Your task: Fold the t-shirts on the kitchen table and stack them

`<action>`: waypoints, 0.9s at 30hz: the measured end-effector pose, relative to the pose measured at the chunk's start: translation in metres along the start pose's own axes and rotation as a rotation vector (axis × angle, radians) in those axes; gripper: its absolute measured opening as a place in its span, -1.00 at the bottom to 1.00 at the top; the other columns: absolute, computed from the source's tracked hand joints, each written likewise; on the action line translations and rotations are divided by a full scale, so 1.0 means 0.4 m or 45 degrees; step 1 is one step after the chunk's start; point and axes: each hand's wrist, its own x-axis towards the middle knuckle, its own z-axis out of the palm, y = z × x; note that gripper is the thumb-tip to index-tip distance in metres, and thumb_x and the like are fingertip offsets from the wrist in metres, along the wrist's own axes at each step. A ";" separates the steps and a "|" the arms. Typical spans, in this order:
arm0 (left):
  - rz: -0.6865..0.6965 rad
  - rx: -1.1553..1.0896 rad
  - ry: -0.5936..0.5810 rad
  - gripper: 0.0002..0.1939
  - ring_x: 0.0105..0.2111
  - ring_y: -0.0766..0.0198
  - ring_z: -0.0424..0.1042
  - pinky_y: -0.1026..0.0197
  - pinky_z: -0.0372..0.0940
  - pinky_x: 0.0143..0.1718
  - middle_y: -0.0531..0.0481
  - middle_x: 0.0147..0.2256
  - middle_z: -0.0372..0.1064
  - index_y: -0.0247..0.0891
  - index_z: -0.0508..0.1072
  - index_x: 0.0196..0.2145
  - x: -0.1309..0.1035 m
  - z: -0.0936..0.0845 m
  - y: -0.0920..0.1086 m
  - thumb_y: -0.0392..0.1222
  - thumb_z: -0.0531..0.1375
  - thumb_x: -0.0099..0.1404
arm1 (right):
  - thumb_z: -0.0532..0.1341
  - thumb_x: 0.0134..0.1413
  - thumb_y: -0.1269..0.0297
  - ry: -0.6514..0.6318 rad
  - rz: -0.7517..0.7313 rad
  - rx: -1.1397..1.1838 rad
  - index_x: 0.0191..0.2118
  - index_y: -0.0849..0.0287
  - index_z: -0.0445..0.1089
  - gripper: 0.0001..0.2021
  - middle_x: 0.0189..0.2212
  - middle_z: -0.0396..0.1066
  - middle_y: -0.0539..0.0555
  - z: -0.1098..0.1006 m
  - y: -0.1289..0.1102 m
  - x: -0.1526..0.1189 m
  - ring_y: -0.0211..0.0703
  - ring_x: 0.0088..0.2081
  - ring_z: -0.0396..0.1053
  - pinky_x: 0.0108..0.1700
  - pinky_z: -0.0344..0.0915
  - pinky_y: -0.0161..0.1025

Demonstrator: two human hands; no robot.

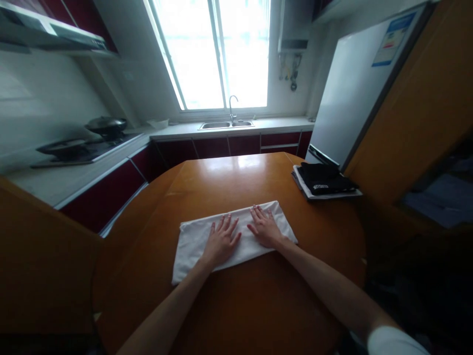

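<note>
A white cloth (pixel 192 246), folded into a long flat rectangle, lies slightly aslant on the wooden table (pixel 229 315). It may be a garment, but its kind cannot be made out. My left hand (pixel 221 239) rests flat on the middle of the cloth, fingers spread and pointing away from me. To its right, my right hand (pixel 265 228) presses flat on the cloth near its far edge, fingers apart. Neither hand grips anything. Part of the cloth is hidden under both hands and the left wrist.
A stack of folded dark and white clothes (pixel 327 181) sits at the table's right far side, by the fridge (pixel 354 88). Beyond the table are a sink (pixel 225 125) under the window and a stove with a lidded pan (pixel 106 124) on the left.
</note>
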 end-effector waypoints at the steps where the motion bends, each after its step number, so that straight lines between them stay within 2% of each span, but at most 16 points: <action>1: 0.003 -0.002 0.015 -0.42 0.41 -0.13 -0.10 -0.35 -0.11 0.32 -0.17 0.41 -0.05 -0.10 0.18 0.37 0.000 0.001 -0.002 0.10 -0.04 0.49 | -0.07 0.40 -0.01 0.004 0.006 0.003 0.46 0.31 -0.11 -0.31 0.46 -0.21 0.27 -0.003 0.005 -0.001 0.02 0.47 -0.31 0.41 -0.36 0.17; 4: 0.004 -0.013 -0.007 -0.43 0.41 -0.15 -0.10 -0.38 -0.14 0.32 -0.16 0.40 -0.02 -0.06 0.22 0.35 0.002 0.001 -0.004 0.11 -0.01 0.47 | -0.06 0.40 -0.01 -0.033 0.010 0.011 0.44 0.29 -0.05 -0.33 0.45 -0.17 0.28 -0.012 0.016 -0.004 0.04 0.47 -0.29 0.41 -0.37 0.17; 6: -0.001 -0.024 -0.041 -0.42 0.41 -0.17 -0.10 -0.40 -0.14 0.31 -0.16 0.40 -0.03 -0.07 0.23 0.35 0.003 0.000 -0.005 0.13 -0.01 0.47 | -0.04 0.39 0.01 -0.002 0.038 0.028 0.42 0.31 0.01 -0.35 0.45 -0.13 0.29 -0.022 0.020 -0.002 0.06 0.46 -0.24 0.41 -0.32 0.17; 9: -0.008 -0.052 -0.005 -0.43 0.40 -0.16 -0.08 -0.40 -0.10 0.30 -0.20 0.40 -0.03 -0.12 0.23 0.35 0.007 -0.004 -0.006 0.10 -0.02 0.48 | 0.01 0.37 0.10 0.206 0.187 0.055 0.37 0.31 0.12 -0.42 0.41 0.01 0.29 -0.049 0.035 0.002 0.08 0.43 -0.09 0.39 -0.16 0.08; 12: -0.010 -0.124 0.065 -0.44 0.39 -0.10 -0.02 -0.33 -0.03 0.31 -0.20 0.39 0.01 -0.15 0.23 0.34 0.010 -0.008 -0.007 0.05 -0.03 0.49 | 0.08 0.31 0.17 0.366 0.472 0.072 0.32 0.32 0.20 -0.45 0.28 0.23 0.35 -0.089 0.074 0.000 0.16 0.29 0.17 0.27 0.12 0.00; 14: 0.017 -0.157 0.066 -0.44 0.39 -0.07 -0.01 -0.30 -0.03 0.32 -0.19 0.39 0.02 -0.15 0.20 0.36 0.010 -0.008 -0.007 0.04 -0.04 0.49 | 0.15 0.25 0.17 0.330 0.655 0.122 0.26 0.35 0.27 -0.46 0.17 0.34 0.42 -0.114 0.107 -0.006 0.24 0.18 0.30 0.17 0.23 0.01; 16: 0.069 -0.143 0.015 -0.43 0.40 -0.09 -0.05 -0.33 -0.07 0.32 -0.18 0.40 0.00 -0.11 0.19 0.37 0.007 -0.005 -0.007 0.06 -0.02 0.48 | 0.24 0.17 0.17 0.247 0.757 0.203 0.12 0.35 0.39 -0.53 0.07 0.42 0.44 -0.132 0.136 -0.011 0.28 0.11 0.37 0.10 0.28 -0.01; 19: 0.131 -0.086 -0.089 -0.42 0.42 -0.14 -0.12 -0.38 -0.15 0.32 -0.16 0.41 -0.06 -0.03 0.17 0.38 0.000 0.003 -0.005 0.11 0.01 0.47 | 0.33 0.03 0.20 0.174 0.789 0.319 -0.18 0.25 0.52 -0.74 -0.15 0.54 0.35 -0.145 0.165 -0.014 0.22 -0.01 0.47 -0.06 0.36 -0.12; 21: 0.139 -0.068 -0.125 -0.42 0.42 -0.14 -0.16 -0.37 -0.17 0.33 -0.15 0.42 -0.11 -0.02 0.15 0.39 -0.004 0.007 -0.003 0.12 -0.02 0.49 | 0.36 -0.05 0.24 0.145 0.782 0.402 -0.39 0.21 0.50 -0.85 -0.35 0.56 0.26 -0.145 0.175 -0.013 0.17 -0.12 0.52 -0.21 0.36 -0.21; 23: 0.128 -0.070 -0.144 -0.43 0.43 -0.13 -0.18 -0.37 -0.18 0.33 -0.14 0.43 -0.14 -0.04 0.14 0.39 -0.006 0.009 -0.003 0.11 -0.06 0.51 | 0.36 -0.08 0.26 0.111 0.774 0.523 -0.54 0.21 0.44 -0.84 -0.51 0.51 0.18 -0.144 0.179 -0.012 0.10 -0.25 0.54 -0.34 0.33 -0.28; 25: 0.106 -0.093 -0.152 -0.44 0.43 -0.12 -0.19 -0.37 -0.17 0.33 -0.12 0.43 -0.12 -0.05 0.16 0.38 -0.005 0.008 -0.001 0.10 -0.07 0.52 | 0.33 -0.06 0.28 0.066 0.756 0.671 -0.57 0.22 0.42 -0.82 -0.58 0.48 0.12 -0.144 0.178 -0.014 0.02 -0.35 0.53 -0.44 0.30 -0.32; 27: 0.065 -0.142 -0.125 -0.46 0.42 -0.12 -0.15 -0.38 -0.16 0.33 -0.13 0.41 -0.05 -0.08 0.19 0.37 -0.002 0.004 0.002 0.07 -0.06 0.52 | 0.31 -0.04 0.30 0.011 0.722 0.805 -0.51 0.26 0.45 -0.85 -0.55 0.51 0.12 -0.147 0.172 -0.017 -0.03 -0.40 0.51 -0.47 0.31 -0.32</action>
